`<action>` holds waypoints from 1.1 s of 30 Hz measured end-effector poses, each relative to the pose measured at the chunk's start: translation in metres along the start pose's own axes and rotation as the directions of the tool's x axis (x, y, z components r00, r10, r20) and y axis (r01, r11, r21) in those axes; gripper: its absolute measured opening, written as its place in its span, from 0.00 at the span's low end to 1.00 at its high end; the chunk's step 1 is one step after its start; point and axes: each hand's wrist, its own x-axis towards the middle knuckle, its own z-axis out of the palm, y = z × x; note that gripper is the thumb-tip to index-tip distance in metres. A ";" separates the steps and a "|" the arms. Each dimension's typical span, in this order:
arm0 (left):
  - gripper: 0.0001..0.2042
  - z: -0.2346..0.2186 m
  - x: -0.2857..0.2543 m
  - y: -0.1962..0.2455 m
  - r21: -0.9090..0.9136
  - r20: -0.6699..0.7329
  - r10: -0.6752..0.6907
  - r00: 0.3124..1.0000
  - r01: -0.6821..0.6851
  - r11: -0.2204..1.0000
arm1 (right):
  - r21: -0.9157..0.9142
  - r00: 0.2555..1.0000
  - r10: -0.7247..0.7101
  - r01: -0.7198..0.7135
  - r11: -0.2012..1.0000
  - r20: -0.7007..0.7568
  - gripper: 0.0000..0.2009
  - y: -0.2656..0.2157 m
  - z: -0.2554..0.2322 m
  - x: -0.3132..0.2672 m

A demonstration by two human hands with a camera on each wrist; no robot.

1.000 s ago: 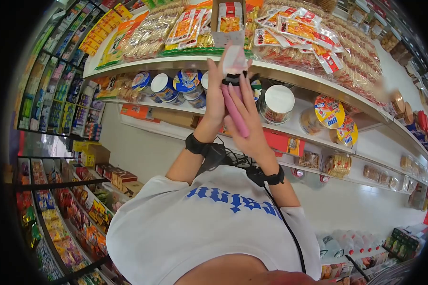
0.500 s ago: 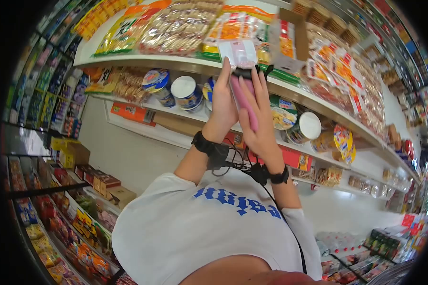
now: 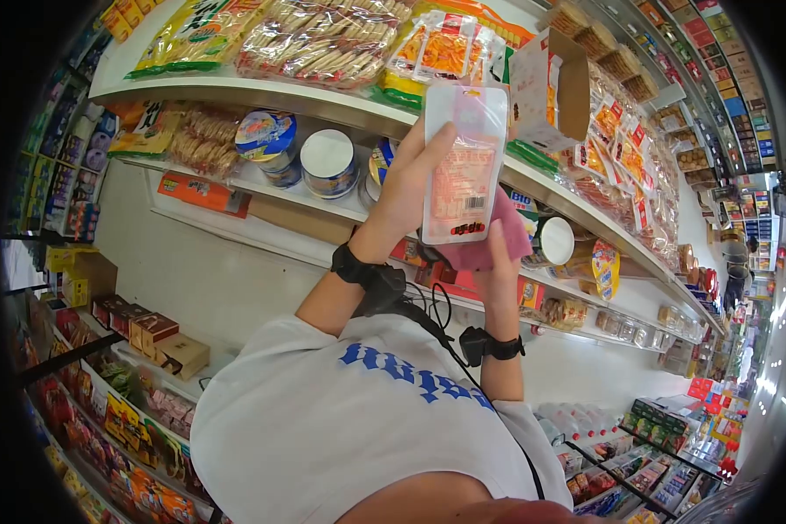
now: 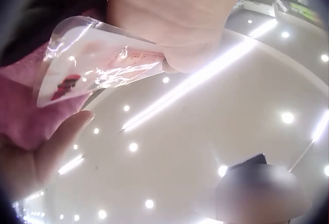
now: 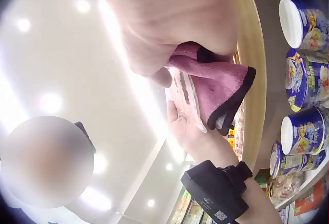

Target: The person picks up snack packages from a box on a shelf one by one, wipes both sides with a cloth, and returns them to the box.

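Note:
A clear plastic snack packet (image 3: 465, 175) with red print and a barcode stands upright before the shelf, its printed back toward the head camera. My left hand (image 3: 408, 179) pinches it at the left edge, thumb across the printed face. Behind its lower right corner, my right hand (image 3: 500, 271) holds a pink cloth (image 3: 505, 234), thumb pointing up. In the right wrist view the cloth (image 5: 221, 88) shows a dark border and hangs in folds from my right fingers. The left wrist view has the packet (image 4: 103, 70) overlapping the cloth (image 4: 25, 106).
The upper shelf (image 3: 323, 98) carries bagged snacks and an open cardboard box (image 3: 541, 87) with similar packets beside it. Instant noodle cups (image 3: 329, 163) line the shelf below. Snack racks (image 3: 122, 410) stand to the left, and bottles (image 3: 576, 419) sit low at right.
The pink cloth has gone from lying between my palms over the packet's lower part to hanging behind it in my right hand. The packet now shows its full back, and the view has shifted.

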 end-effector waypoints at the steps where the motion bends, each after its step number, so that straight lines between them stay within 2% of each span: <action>1: 0.22 0.001 -0.002 -0.002 0.028 -0.006 0.004 1.000 -0.004 1.000 | -0.070 0.999 -0.042 0.043 0.997 0.016 0.30 0.001 -0.002 -0.002; 5: 0.23 0.009 -0.002 -0.006 0.014 0.024 0.002 1.000 -0.002 1.000 | -0.098 0.996 -0.079 0.075 0.992 -0.044 0.27 -0.013 0.002 -0.011; 8: 0.23 0.018 0.000 -0.019 0.103 0.009 0.031 0.999 -0.032 0.994 | -0.103 0.991 -0.118 0.110 0.989 -0.068 0.27 -0.020 -0.008 -0.014; 10: 0.26 0.025 0.005 -0.025 0.244 0.040 0.032 0.999 -0.041 0.969 | -0.111 0.975 -0.194 0.182 0.977 -0.111 0.26 -0.024 -0.023 -0.011; 12: 0.28 0.032 0.012 -0.036 0.353 0.098 0.062 0.993 -0.093 0.931 | -0.076 0.920 -0.267 0.256 0.964 -0.286 0.27 -0.048 -0.040 -0.008; 13: 0.26 0.032 0.011 -0.039 0.444 0.164 0.013 0.986 -0.086 0.892 | -0.058 0.884 -0.292 0.291 0.955 -0.364 0.28 -0.058 -0.050 -0.006; 14: 0.24 0.033 0.010 -0.041 0.535 0.224 -0.033 0.974 -0.095 0.840 | -0.086 0.807 -0.383 0.388 0.918 -0.449 0.28 -0.064 -0.071 0.000; 16: 0.22 0.041 0.007 -0.046 0.551 0.210 -0.118 0.971 -0.018 0.835 | -0.153 0.624 -0.518 0.543 0.826 -0.586 0.27 -0.078 -0.129 0.010; 18: 0.22 0.050 0.005 -0.052 0.561 0.169 -0.147 0.975 0.028 0.827 | -0.467 0.397 -0.677 0.506 0.725 -0.620 0.25 -0.110 -0.180 0.019; 20: 0.18 0.060 0.011 -0.059 0.636 0.158 -0.078 0.984 -0.040 0.771 | -0.706 0.236 -0.852 0.480 0.521 -0.468 0.24 -0.150 -0.214 0.036; 22: 0.16 0.069 0.024 -0.065 0.700 0.139 -0.044 0.989 -0.067 0.711 | -0.934 0.192 -0.966 0.279 0.224 -0.174 0.26 -0.167 -0.263 0.055; 23: 0.13 0.081 0.032 -0.068 0.718 0.101 0.024 0.995 -0.090 0.690 | -0.986 0.197 -0.980 0.159 0.049 -0.017 0.27 -0.172 -0.283 0.063; 25: 0.11 0.089 0.055 -0.078 0.771 0.161 0.101 0.982 -0.189 0.608 | -0.988 0.537 -0.837 0.043 0.147 -0.101 0.30 -0.168 -0.318 0.081; 26: 0.10 0.091 0.070 -0.081 0.791 0.195 0.141 0.971 -0.240 0.562 | -0.985 0.679 -0.720 -0.019 0.174 -0.140 0.31 -0.160 -0.333 0.087; 29: 0.08 0.099 0.116 -0.085 0.856 0.363 0.236 0.901 -0.423 0.297 | -0.990 0.714 -0.692 0.009 -0.140 0.104 0.33 -0.114 -0.368 0.102; 32: 0.10 0.101 0.168 -0.084 0.877 0.476 0.195 0.858 -0.480 -0.029 | -0.923 0.625 -0.780 0.285 0.260 -0.028 0.31 -0.124 -0.365 0.089; 33: 0.12 0.097 0.187 -0.084 0.886 0.461 0.115 0.880 -0.448 -0.122 | -0.829 0.575 -0.803 0.365 0.423 -0.157 0.24 -0.116 -0.374 0.087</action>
